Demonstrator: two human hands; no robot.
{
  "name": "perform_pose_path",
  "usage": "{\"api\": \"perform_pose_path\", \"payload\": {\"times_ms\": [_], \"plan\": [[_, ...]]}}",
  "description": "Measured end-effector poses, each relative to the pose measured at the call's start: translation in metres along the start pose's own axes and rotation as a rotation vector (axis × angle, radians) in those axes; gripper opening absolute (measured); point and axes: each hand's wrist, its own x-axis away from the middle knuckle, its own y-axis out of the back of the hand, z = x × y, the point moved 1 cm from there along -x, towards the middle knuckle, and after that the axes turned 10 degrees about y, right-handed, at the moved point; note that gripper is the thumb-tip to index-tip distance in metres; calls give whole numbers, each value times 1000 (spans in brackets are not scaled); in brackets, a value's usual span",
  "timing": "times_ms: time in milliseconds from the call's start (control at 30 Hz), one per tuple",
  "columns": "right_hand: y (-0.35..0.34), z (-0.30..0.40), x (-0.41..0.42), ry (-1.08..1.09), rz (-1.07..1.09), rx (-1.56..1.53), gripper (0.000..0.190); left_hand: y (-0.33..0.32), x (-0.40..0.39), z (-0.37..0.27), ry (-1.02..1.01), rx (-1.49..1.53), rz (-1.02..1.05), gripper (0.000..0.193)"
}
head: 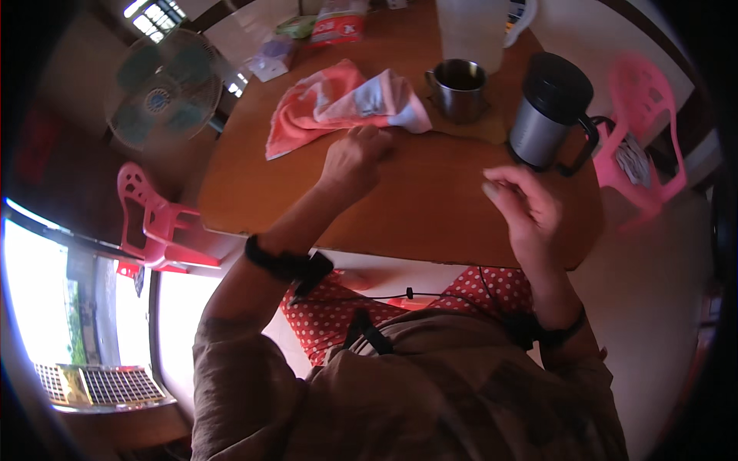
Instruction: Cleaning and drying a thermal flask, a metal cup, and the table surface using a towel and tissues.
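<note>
My left hand (356, 160) is over the wooden table (426, 201), its fingers curled at the near edge of a pink and white cloth towel (323, 106); whether it grips the towel I cannot tell. My right hand (524, 204) hovers at the right with thumb and index finger a little apart and nothing seen between them. Just beyond it stands a grey insulated mug (539, 129) with a black lid and handle. A stainless steel cup (460, 95) stands upright between the towel and the mug.
A translucent plastic pitcher (473, 31) stands behind the steel cup. Plastic packages (337, 26) lie at the table's far left. Pink plastic chairs (640, 132) flank the table, and a standing fan (161, 98) is at the left. A dark cable (369, 298) crosses my lap.
</note>
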Motion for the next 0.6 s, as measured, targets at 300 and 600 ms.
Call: {"api": "perform_pose_path", "payload": {"times_ms": [300,600], "plan": [[88,-6,28,-203,-349,90,13,-1,21,-150,-190,316,31,27],[43,1,22,115,-33,134,9,1,23,-144,-157,342,130,49]]}}
